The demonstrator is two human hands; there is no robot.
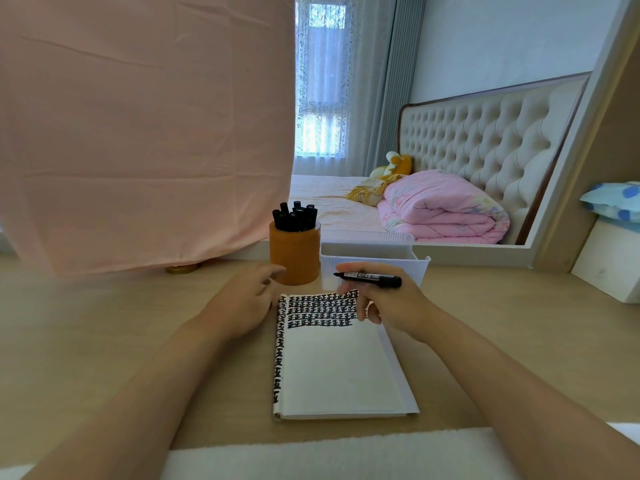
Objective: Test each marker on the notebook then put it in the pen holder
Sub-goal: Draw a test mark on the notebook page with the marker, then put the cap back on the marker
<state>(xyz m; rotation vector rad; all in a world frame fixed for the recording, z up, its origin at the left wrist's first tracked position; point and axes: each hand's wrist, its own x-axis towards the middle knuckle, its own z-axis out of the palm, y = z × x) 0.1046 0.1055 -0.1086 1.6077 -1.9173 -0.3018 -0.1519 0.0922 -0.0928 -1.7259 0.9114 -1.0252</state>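
Note:
A white notebook (332, 368) lies open on the wooden desk, its top rows filled with black marks. My right hand (391, 306) holds a black marker (370, 278) level above the notebook's top right corner, tip pointing left, uncapped. My left hand (242, 303) rests with relaxed fingers on the desk just left of the notebook's top edge. Right behind it stands an orange-brown pen holder (295, 258) with several black markers (295, 216) upright in it.
A white plastic box (374, 252) stands behind the notebook, right of the pen holder. A pink cloth (138, 133) hangs at the back left. A mirror (450, 133) lines the back wall. A white block (609, 261) sits at the far right. A white towel (329, 455) covers the near edge.

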